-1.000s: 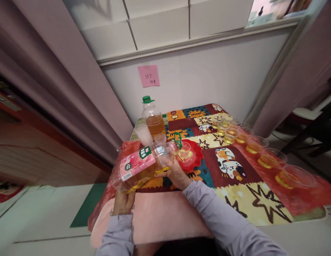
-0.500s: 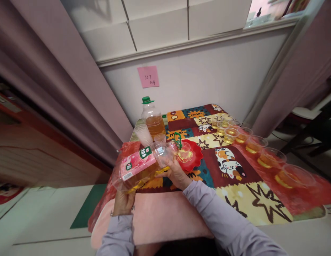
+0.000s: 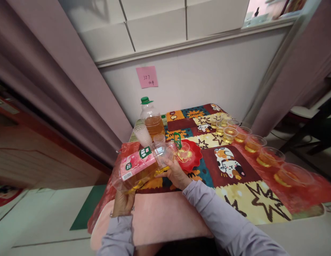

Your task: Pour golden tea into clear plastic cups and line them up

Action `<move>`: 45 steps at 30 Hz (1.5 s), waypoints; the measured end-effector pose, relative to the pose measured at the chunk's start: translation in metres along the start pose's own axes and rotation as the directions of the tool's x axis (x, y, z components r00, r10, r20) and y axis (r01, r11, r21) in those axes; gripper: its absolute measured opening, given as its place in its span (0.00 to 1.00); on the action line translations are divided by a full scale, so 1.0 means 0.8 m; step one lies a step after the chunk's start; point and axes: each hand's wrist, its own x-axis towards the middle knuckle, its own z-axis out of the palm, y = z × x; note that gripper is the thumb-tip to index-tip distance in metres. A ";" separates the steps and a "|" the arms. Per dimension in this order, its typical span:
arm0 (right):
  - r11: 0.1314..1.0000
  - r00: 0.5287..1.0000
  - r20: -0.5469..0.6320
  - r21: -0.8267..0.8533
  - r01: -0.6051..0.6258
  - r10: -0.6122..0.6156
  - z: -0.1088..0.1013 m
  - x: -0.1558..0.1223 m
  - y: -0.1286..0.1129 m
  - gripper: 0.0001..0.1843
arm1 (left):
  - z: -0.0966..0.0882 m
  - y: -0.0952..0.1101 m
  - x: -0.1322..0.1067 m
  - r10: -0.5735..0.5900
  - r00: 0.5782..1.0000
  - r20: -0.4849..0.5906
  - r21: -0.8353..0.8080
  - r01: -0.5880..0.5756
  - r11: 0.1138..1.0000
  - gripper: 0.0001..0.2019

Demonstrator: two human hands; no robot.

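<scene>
- The left hand [image 3: 123, 203] is grasping the tilted drink bottle [image 3: 138, 166] under its base, the right hand [image 3: 176, 174] near its neck.
- The bottle's mouth is pointing at a clear cup [image 3: 183, 150] on the red plate [image 3: 196, 160]; that cup's fill is unclear.
- Cups along the right [image 3: 254, 144] are already holding yellow drink.
- Stacked cups [image 3: 142, 135] are apparently standing unused.

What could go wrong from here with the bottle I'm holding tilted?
The pink-labelled plastic bottle points at the clear cup on the red scalloped plate, so tipping further might overfill it.
Your left hand is under the bottle's base and your right hand near its neck; a slip could spill liquid.
Swinging it might knock the stacked plastic cups behind.
</scene>
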 end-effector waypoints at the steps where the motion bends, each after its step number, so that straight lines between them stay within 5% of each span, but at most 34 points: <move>1: 1.000 1.000 -0.001 -0.001 0.001 -0.001 0.000 0.000 0.000 0.49 | 0.000 0.001 0.000 -0.011 1.000 -0.016 -0.023 0.011 1.000 0.28; 30: 1.000 1.000 -0.022 0.003 -0.003 0.003 0.002 -0.001 -0.002 0.48 | 0.020 0.015 -0.010 -0.068 0.992 -0.108 -0.033 0.065 0.997 0.30; 36: 1.000 1.000 -0.022 0.007 0.004 -0.003 0.001 -0.001 -0.002 0.49 | 0.025 0.019 -0.014 -0.045 0.997 -0.061 0.025 0.047 0.999 0.33; 45: 1.000 1.000 -0.009 0.013 0.001 -0.001 0.000 -0.001 -0.002 0.51 | 0.016 0.013 -0.008 -0.071 0.991 -0.109 -0.036 0.067 0.997 0.30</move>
